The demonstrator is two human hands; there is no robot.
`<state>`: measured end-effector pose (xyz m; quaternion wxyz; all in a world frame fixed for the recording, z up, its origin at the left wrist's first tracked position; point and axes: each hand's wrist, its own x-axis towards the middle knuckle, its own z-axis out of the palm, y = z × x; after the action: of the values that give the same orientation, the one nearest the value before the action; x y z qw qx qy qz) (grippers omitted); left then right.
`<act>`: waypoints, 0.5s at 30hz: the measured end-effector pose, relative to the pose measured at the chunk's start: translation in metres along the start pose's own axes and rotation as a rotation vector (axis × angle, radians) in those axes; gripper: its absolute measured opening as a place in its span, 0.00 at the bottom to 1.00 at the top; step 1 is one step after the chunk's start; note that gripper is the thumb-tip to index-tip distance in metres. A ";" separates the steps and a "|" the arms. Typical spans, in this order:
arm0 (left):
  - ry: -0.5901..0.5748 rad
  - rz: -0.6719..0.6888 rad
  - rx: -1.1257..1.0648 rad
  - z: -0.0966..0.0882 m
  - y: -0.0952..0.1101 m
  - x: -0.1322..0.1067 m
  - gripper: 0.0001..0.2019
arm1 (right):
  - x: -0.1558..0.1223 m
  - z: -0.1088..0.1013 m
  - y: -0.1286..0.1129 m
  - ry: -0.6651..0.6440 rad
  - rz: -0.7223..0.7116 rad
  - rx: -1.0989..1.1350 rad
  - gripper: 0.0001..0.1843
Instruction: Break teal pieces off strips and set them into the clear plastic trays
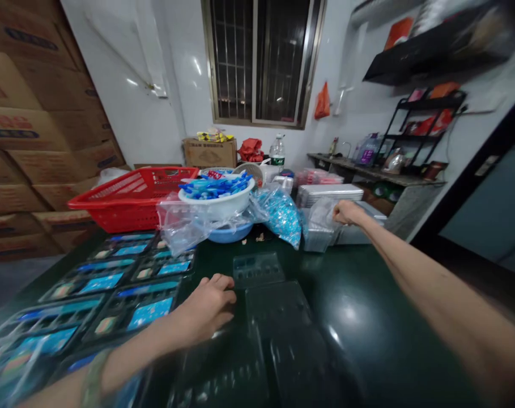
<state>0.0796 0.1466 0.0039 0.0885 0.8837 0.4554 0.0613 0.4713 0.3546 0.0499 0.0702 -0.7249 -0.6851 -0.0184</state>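
Note:
My left hand (207,309) lies curled over the dark green table (367,294), blurred, with nothing showing in its fingers. Just to its right are a small clear plastic blister tray (258,270) and a larger clear blister tray (274,317). Printed blue card blister packs (150,313) lie in rows to its left. At the far side, my right hand (347,212) is closed on the edge of a clear plastic bag (319,226), which lies against a stack of clear trays (329,192). A bag of small blue parts (279,215) sits left of it.
A red plastic basket (133,198) and a white bowl of blue items (217,195) on a blue basin (230,232) stand at the table's back. Stacked cardboard boxes (32,130) fill the left wall. A water bottle (277,153) and a wall-side counter (367,173) stand behind.

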 end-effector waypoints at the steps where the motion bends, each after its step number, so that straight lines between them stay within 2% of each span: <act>1: 0.039 0.037 -0.068 -0.004 0.009 0.014 0.11 | -0.001 -0.002 -0.002 -0.022 0.009 0.010 0.11; 3: 0.107 0.109 -0.286 -0.010 0.028 0.048 0.15 | -0.003 -0.003 -0.007 -0.041 0.019 0.037 0.13; 5: 0.172 0.131 -0.617 -0.010 0.048 0.088 0.19 | -0.006 -0.004 -0.011 -0.024 0.023 0.063 0.13; 6: 0.194 0.069 -0.856 -0.008 0.057 0.109 0.19 | -0.008 -0.005 -0.013 -0.005 0.024 0.074 0.14; 11: 0.239 -0.147 -1.176 0.010 0.091 0.210 0.14 | -0.020 -0.010 -0.013 0.144 0.033 0.120 0.12; 15: 0.232 -0.267 -1.515 0.016 0.108 0.264 0.15 | -0.033 -0.010 -0.012 0.278 0.006 0.194 0.07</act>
<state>0.3206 0.2991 0.0186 0.6265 0.5078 0.3985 0.4368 0.4581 0.3208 0.0569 0.2337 -0.7073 -0.6652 -0.0520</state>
